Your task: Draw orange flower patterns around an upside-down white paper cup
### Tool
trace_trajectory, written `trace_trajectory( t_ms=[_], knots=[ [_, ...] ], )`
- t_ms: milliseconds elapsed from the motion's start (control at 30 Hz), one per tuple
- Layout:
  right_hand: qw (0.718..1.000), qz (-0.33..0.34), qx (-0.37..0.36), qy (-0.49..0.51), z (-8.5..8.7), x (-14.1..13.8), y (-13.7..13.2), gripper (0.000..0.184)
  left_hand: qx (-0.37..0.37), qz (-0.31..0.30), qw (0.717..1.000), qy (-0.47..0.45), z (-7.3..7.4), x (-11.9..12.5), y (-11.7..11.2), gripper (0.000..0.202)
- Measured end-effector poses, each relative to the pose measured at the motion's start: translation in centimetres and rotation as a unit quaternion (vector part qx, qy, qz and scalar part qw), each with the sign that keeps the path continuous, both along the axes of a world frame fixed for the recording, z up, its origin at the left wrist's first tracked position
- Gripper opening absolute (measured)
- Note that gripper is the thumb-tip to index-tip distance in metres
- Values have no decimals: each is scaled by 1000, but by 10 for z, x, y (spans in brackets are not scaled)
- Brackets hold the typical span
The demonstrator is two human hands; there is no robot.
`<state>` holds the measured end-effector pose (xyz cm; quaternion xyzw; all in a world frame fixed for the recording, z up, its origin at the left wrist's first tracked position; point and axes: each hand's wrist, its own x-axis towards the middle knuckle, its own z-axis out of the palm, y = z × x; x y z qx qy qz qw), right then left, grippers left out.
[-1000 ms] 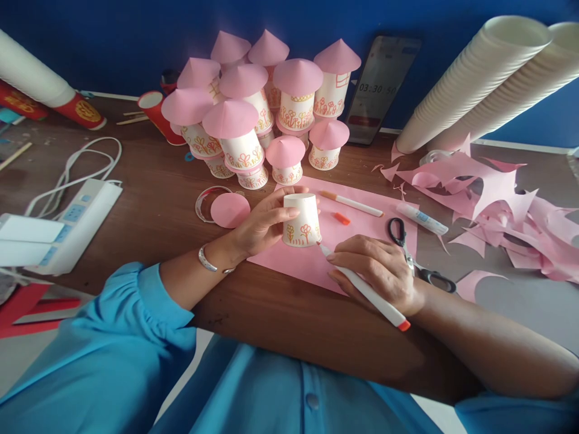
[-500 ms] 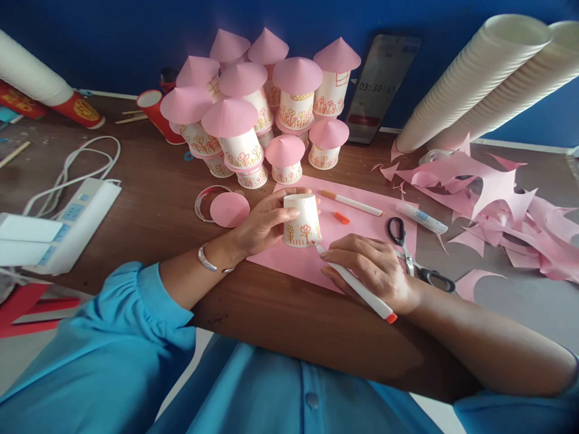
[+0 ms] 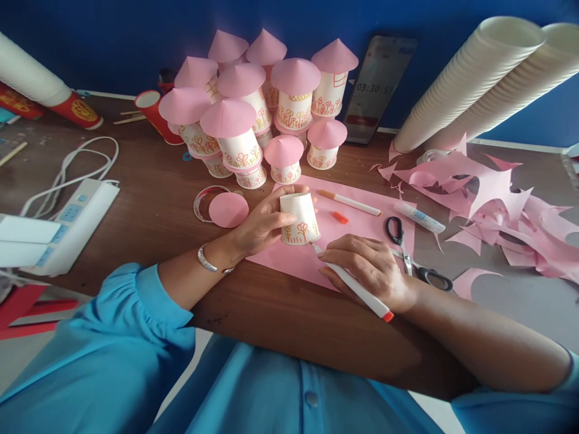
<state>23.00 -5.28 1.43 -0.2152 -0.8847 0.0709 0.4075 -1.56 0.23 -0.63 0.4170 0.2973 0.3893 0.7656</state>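
My left hand (image 3: 266, 223) is closed round a white paper cup (image 3: 296, 211), held upside down and slightly tilted. Orange and red flowers and grass strokes run along the cup's wide lower rim. Pinched in my right hand (image 3: 368, 268) is a white marker pen (image 3: 357, 286) with a red-orange end. Its tip is at the cup's lower right edge; whether it touches is too small to tell. Beneath both hands lies a pink paper sheet (image 3: 289, 262). On that sheet are a second marker pen (image 3: 350, 203) and a small orange pen cap (image 3: 339, 217).
Several decorated cups with pink cone roofs (image 3: 229, 119) stand behind my hands. Scissors (image 3: 407, 256), a glue tube (image 3: 420, 217) and pink scraps (image 3: 488, 199) lie to the right. Tall cup stacks (image 3: 465, 84) and a phone (image 3: 377, 90) lean at the back; a power strip (image 3: 72, 223) is left.
The cup has tilted slightly in my left hand, its narrow end tipping left. The marker pen stays by its lower rim, and the whole view has shifted a little.
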Motion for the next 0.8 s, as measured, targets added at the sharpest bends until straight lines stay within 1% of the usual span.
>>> trace_trajectory(
  t_ms=[167,333,533,800],
  knots=[
    [1000,-3,0,0,0,-1,1,23,14,-8,1000,-10,-2,0,1,57],
    [1000,-7,-10,4,-4,-2,1,23,25,-5,1000,8,-1,0,1,57],
    [1000,-14,-6,-5,-5,-2,1,21,34,-9,999,6,1,-1,0,56],
    [1000,6,-9,4,-4,-3,-1,19,27,-6,1000,-7,-2,-1,1,56]
  ],
)
